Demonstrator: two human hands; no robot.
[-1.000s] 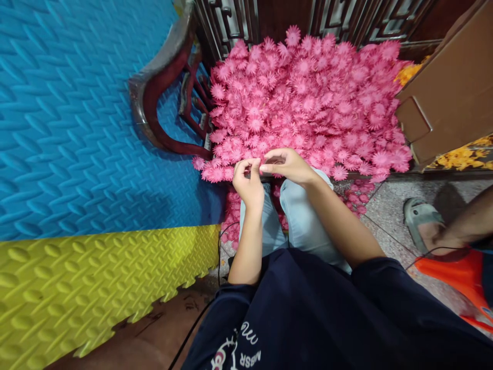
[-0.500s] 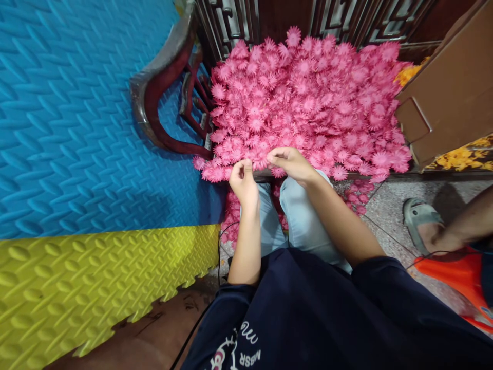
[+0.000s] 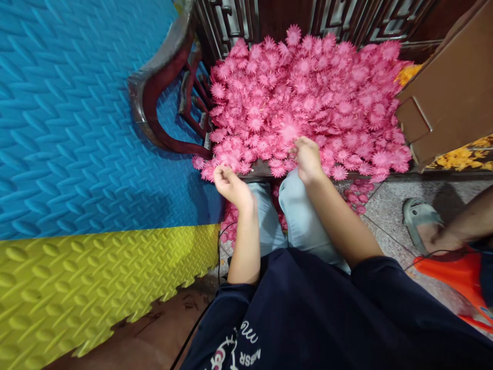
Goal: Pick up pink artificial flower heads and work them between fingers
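Pink flowers (image 3: 308,97) heaped on the dark wooden seat, pile running from its front edge to the carved backrest (image 3: 331,20). A few more lie on the floor below the front edge, beside the light blue trouser knees (image 3: 300,216).

Diff vs 1.0 s and 0.5 s ago: hands were together at the pile's near edge, fingertips meeting over something small. Now split apart.

- Right hand (image 3: 308,159): has moved forward into the pile's near edge, fingers curled down among the blooms, touching them. Cannot tell if it grips one, fingertips hidden.
- Left hand (image 3: 231,182): has pulled back and left, sits at the pile's near-left corner, fingers loosely bent, thumb toward fingertips. Something pink at the tips, blurred; cannot tell whether held or just pile behind.

Unchanged: curved wooden armrest (image 3: 154,87) left of the pile, cardboard box (image 3: 450,87) right of it, blue foam mat (image 3: 77,113) and yellow foam mat (image 3: 100,288) further left. Another person's sandalled foot (image 3: 421,223) and orange stool (image 3: 458,277) well right of the pile, same spot.
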